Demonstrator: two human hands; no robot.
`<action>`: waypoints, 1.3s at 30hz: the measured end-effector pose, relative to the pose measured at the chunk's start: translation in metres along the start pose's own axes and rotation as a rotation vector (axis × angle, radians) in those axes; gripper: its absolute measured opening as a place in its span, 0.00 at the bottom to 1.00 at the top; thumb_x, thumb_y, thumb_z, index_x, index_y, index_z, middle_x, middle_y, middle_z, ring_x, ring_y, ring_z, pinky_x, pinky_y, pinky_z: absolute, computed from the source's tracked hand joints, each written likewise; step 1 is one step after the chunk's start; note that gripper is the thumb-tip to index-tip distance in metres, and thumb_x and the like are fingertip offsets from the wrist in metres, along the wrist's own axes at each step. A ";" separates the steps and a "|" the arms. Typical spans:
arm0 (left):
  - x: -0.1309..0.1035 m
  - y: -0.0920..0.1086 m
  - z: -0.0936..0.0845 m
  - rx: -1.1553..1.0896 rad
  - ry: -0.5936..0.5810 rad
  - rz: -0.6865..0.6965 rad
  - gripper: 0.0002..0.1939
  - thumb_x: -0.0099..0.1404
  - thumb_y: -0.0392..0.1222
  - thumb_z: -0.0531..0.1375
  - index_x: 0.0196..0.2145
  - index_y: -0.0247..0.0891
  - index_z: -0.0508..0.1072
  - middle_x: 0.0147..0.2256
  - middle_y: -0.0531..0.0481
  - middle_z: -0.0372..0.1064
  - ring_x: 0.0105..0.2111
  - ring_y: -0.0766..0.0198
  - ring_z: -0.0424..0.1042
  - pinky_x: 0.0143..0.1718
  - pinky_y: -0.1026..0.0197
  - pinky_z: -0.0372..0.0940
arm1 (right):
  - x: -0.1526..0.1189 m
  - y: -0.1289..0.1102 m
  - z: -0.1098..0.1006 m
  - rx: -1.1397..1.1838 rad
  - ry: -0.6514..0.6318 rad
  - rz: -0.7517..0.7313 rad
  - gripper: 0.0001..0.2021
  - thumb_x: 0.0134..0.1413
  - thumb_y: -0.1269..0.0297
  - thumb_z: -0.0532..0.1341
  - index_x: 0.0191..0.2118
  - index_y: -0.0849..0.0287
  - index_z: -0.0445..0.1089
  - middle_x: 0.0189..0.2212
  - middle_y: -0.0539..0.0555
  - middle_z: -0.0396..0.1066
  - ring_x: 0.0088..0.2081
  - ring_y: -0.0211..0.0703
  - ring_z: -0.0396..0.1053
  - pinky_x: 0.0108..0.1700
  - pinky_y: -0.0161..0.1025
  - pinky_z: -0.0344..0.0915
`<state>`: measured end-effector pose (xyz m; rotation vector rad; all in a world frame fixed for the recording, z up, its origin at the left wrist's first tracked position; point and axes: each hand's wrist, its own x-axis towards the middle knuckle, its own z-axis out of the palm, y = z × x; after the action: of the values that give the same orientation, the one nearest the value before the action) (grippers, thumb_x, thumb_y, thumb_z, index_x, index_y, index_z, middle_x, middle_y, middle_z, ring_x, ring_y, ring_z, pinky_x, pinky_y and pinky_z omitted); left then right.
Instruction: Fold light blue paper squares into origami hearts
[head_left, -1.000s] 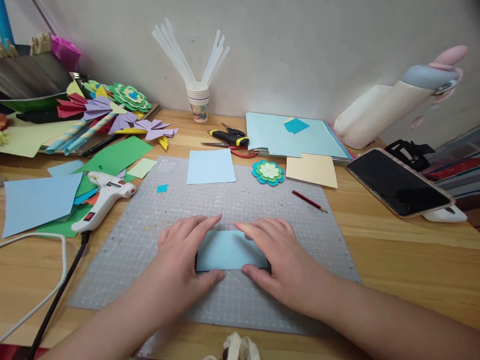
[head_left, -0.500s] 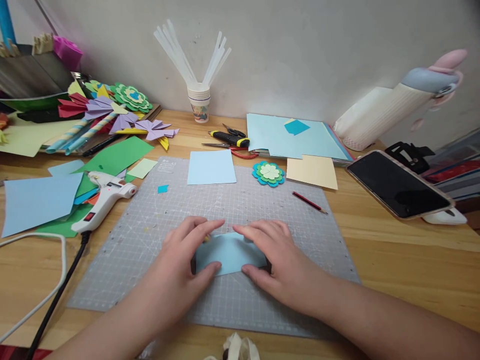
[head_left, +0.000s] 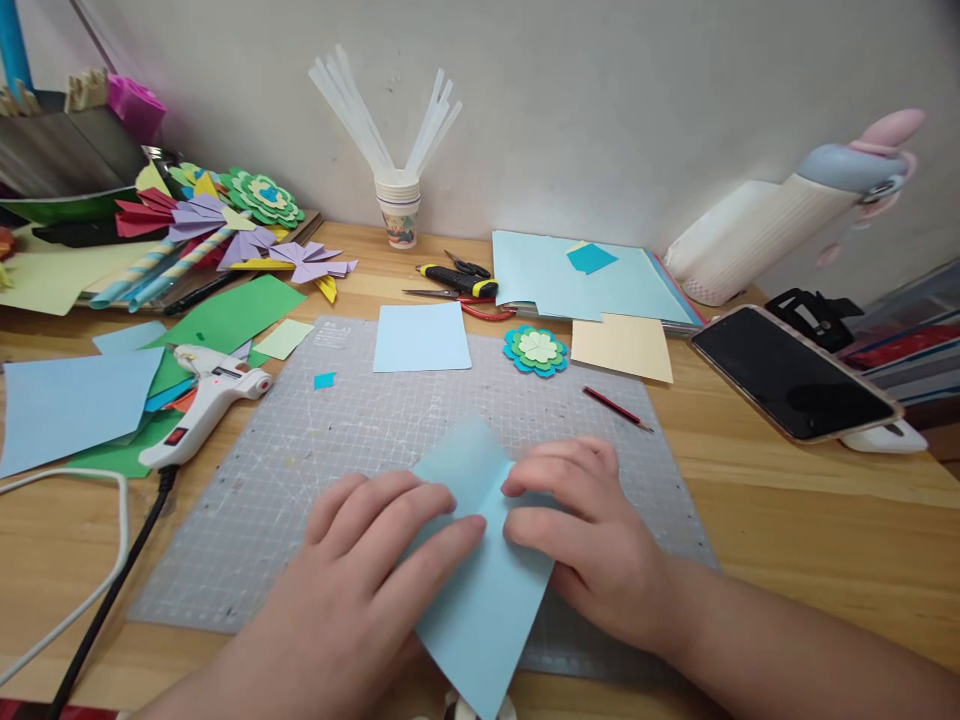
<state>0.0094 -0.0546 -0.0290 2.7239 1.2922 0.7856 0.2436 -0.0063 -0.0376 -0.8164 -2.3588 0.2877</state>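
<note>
Now that the once-folded blue paper (head_left: 480, 610) has opened out cornerwise, showing its crease, fingers of the left hand (head_left: 375, 555) and right hand (head_left: 592, 525) grasp it.

Looks fairly bright and softly lit, dims toward the upper right of the wall (head_left: 600, 110), casts soft shadow under the right hand (head_left: 592, 530), smears the light blue paper's (head_left: 487, 600) far tip with motion blur, and leans the bottle (head_left: 810, 220) outward near the right edge.
</note>
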 end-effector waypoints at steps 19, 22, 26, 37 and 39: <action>-0.005 -0.024 -0.001 0.139 -0.018 -0.035 0.14 0.66 0.29 0.51 0.43 0.42 0.71 0.47 0.48 0.73 0.49 0.54 0.68 0.49 0.50 0.55 | 0.006 0.013 -0.002 -0.010 0.004 -0.119 0.12 0.58 0.78 0.51 0.34 0.55 0.66 0.40 0.51 0.74 0.43 0.40 0.69 0.45 0.41 0.57; -0.001 -0.030 -0.004 0.152 -0.069 0.016 0.11 0.66 0.31 0.53 0.43 0.41 0.71 0.45 0.49 0.74 0.49 0.55 0.68 0.50 0.51 0.54 | 0.009 0.021 0.001 -0.003 -0.009 -0.060 0.14 0.57 0.81 0.50 0.35 0.55 0.66 0.45 0.53 0.73 0.48 0.42 0.68 0.47 0.43 0.58; 0.004 -0.021 -0.001 0.261 -0.062 0.003 0.13 0.67 0.29 0.49 0.36 0.39 0.72 0.35 0.50 0.75 0.41 0.57 0.70 0.47 0.52 0.54 | 0.006 0.012 0.004 -0.127 -0.170 0.065 0.19 0.54 0.80 0.53 0.48 0.53 0.67 0.57 0.57 0.64 0.62 0.52 0.54 0.57 0.56 0.46; 0.000 -0.010 0.009 0.277 -0.116 -0.067 0.15 0.64 0.28 0.49 0.37 0.38 0.74 0.33 0.48 0.73 0.36 0.54 0.68 0.42 0.51 0.54 | 0.003 0.007 0.008 -0.312 -0.215 0.230 0.20 0.59 0.74 0.53 0.54 0.53 0.68 0.60 0.60 0.60 0.63 0.57 0.51 0.59 0.62 0.41; 0.000 -0.011 0.010 0.267 -0.108 -0.039 0.13 0.64 0.29 0.51 0.37 0.37 0.75 0.35 0.47 0.73 0.38 0.53 0.68 0.43 0.52 0.54 | 0.003 0.012 0.009 -0.333 -0.223 0.272 0.21 0.58 0.76 0.52 0.55 0.53 0.68 0.61 0.60 0.60 0.63 0.58 0.51 0.59 0.64 0.41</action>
<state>0.0057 -0.0451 -0.0400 2.8811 1.5205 0.4854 0.2422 0.0049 -0.0482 -1.3290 -2.5401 0.0990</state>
